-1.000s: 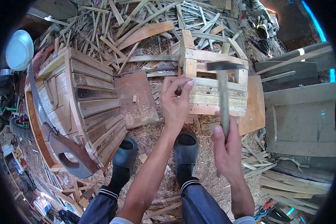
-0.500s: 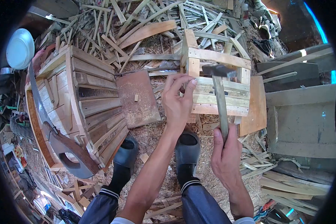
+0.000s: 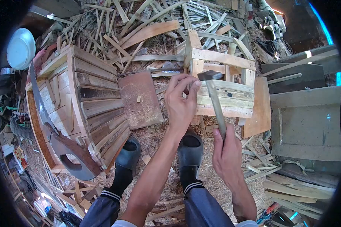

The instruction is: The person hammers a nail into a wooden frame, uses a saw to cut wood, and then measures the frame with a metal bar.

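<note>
In the head view my right hand (image 3: pixel 228 160) is wrapped round the wooden handle of a hammer (image 3: pixel 217 104). The hammer's dark metal head is up by the fingertips of my left hand (image 3: pixel 181 100). Those fingers are pinched together at the left edge of a small slatted wooden frame (image 3: pixel 225 110); whatever they hold is too small or hidden to make out. Nail heads dot the pale slats, and a dark spot marks one of them. Curved rails and upright posts form the frame's far side.
Left of my feet stands a larger slatted wooden piece (image 3: pixel 102 108), with a handsaw (image 3: pixel 70 153) resting on it. A brown board (image 3: pixel 140 109) bearing a small wood block lies between the two pieces. Wood strips (image 3: pixel 151 22) are heaped behind. A grey panel (image 3: pixel 308 125) stands at right.
The hammer head has swung left, closer to my left fingertips, and the handle tilts more. My left hand has stayed almost in place.
</note>
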`<state>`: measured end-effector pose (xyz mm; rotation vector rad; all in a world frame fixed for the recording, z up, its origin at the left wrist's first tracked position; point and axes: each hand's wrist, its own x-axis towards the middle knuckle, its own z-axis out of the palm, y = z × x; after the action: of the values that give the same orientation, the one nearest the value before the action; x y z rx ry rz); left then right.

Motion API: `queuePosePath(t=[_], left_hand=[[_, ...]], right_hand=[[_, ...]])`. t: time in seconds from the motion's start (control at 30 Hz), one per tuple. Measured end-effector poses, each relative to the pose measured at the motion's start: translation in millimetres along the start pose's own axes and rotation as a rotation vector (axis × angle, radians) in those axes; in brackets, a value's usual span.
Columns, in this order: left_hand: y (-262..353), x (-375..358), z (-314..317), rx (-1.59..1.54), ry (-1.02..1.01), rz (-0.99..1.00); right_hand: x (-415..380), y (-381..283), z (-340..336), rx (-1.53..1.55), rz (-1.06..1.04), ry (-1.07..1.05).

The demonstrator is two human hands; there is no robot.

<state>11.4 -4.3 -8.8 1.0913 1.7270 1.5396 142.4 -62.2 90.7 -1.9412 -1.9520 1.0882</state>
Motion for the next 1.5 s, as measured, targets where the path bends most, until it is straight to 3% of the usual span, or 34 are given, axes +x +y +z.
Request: queuePosePath(t=[0.2, 0.3, 0.5, 0.57, 0.67, 0.9, 1.0, 1.07, 1.4, 1.5], left_hand=[[0, 2, -1, -0.004, -0.016, 0.000], [1, 2, 0, -0.020, -0.016, 0.010], [-5, 1, 2, 0.005, 0.011, 0.064], [-8, 1, 3, -0.025, 0.025, 0.125], [-10, -1, 5, -0.008, 0.046, 0.107], [-6, -1, 2, -0.032, 0.019, 0.100], [-9, -1, 4, -0.008, 0.021, 0.060], [-9, -3, 6, -0.042, 0.052, 0.087], [-7, -3, 5, -0.055, 0.057, 0.112], [-6, -5, 6, 0.004, 0.062, 0.068]], right_hand=[[5, 5, 2, -0.069, -0.007, -0.011], [2, -2, -2, 0.063, -0.069, 0.044], [4, 0, -1, -0.050, -0.006, -0.030], [-4, -4, -2, 0.041, -0.099, 0.058], [5, 5, 3, -0.076, -0.051, 0.003], [-3, -1, -1, 0.056, -0.057, 0.049], [5, 3, 1, -0.078, -0.019, -0.017], [0, -4, -5, 0.042, -0.054, 0.017], [-1, 3, -2, 0.053, -0.039, 0.020], [8, 8, 0, -0.076, -0.041, 0.001]])
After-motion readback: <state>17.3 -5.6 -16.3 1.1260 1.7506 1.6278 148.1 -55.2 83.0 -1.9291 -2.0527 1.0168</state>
